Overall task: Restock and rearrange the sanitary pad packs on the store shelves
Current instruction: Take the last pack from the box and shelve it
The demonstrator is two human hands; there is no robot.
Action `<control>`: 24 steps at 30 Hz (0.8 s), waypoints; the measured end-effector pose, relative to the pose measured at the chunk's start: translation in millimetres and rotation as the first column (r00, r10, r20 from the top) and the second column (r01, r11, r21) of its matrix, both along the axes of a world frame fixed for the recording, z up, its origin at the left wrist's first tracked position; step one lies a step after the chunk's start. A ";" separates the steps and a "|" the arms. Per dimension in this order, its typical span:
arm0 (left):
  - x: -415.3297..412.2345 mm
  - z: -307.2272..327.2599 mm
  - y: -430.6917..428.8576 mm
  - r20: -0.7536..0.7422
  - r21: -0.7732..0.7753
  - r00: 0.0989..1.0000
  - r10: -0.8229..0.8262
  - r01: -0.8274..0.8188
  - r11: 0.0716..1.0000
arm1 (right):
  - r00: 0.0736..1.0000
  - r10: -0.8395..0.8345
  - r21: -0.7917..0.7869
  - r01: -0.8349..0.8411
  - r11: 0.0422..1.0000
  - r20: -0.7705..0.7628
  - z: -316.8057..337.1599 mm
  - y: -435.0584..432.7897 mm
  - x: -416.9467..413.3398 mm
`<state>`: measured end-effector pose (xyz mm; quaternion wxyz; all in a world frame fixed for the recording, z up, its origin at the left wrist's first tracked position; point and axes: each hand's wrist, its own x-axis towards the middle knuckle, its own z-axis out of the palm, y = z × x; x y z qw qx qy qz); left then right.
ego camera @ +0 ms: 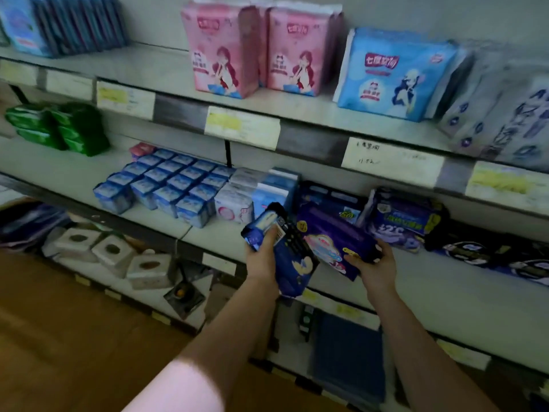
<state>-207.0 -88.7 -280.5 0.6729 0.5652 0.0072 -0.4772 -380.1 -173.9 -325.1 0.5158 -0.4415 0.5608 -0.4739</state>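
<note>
Farthest left, green packs [59, 126] lie on the middle shelf [74, 171], with rows of small blue packs [166, 185] standing further along it. At the shelf's front edge the left hand [261, 257] grips a tilted dark blue pad pack [292, 263], its fingers curled round the pack's left side. Just right of it, the right hand [374, 263] holds a purple pad pack [332, 236] by its lower right corner, thumb on top and fingers curled beneath; whether the two packs touch cannot be told.

The brand "七度空间" stands in red on the left pink pack [218, 52], the right pink pack [297, 52] and the light-blue pack [395, 75], upper centre. A yellow "50" marks a dark pack [326, 197] mid-frame.
</note>
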 end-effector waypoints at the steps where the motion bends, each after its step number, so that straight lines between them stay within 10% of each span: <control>1: -0.9 -9.0 -8.2 -0.018 -0.006 1.000 0.000 0.000 1.000 | 1.000 0.008 -0.024 -0.009 1.000 -0.028 -7.2 -10.6 3.5; 24: 2.4 -8.2 -6.9 -0.235 0.097 0.949 -0.210 0.238 0.967 | 0.996 -0.067 -0.001 0.067 0.998 -0.056 -19.7 -24.9 23.5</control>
